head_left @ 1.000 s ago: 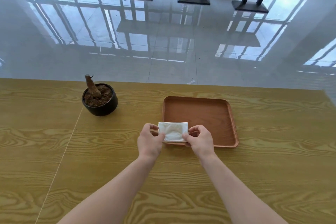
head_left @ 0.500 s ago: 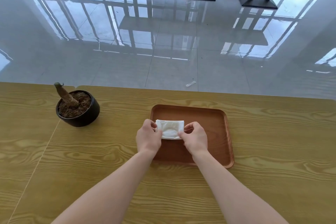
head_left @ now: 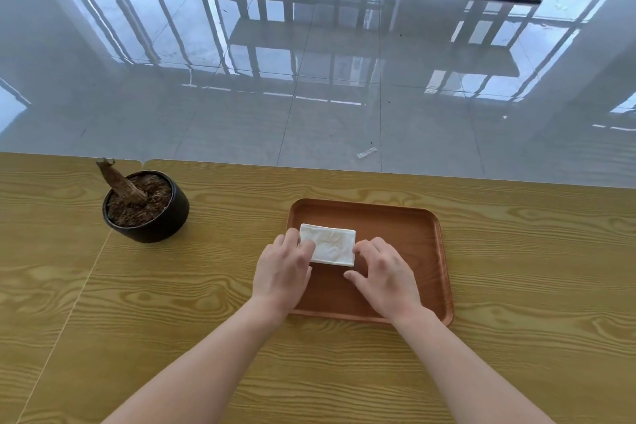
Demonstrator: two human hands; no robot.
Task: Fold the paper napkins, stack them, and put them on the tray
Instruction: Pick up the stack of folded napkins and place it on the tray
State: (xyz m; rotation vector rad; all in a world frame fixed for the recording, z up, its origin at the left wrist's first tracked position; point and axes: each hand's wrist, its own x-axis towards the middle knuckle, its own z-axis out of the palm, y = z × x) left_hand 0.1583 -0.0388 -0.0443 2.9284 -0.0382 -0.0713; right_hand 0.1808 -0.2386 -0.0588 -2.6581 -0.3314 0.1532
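Note:
A folded stack of white paper napkins (head_left: 330, 246) lies flat on the left part of the brown wooden tray (head_left: 413, 237). My left hand (head_left: 282, 268) rests at the stack's left end, fingertips lying on its edge, thumb hidden. My right hand (head_left: 382, 272) is at the stack's right end. Its fingers are spread, the fingertips just touch the edge, and the thumb is off the paper. Neither hand lifts the stack.
A black pot (head_left: 148, 206) with soil and a cut brown stem stands on the yellow wood-grain table (head_left: 172, 320), left of the tray. The table's far edge runs just behind the tray, with glossy floor and black table bases beyond.
Both hands carried the napkin stack forward from the tray's near edge onto its left part and set it down flat. The right hand's grip has opened.

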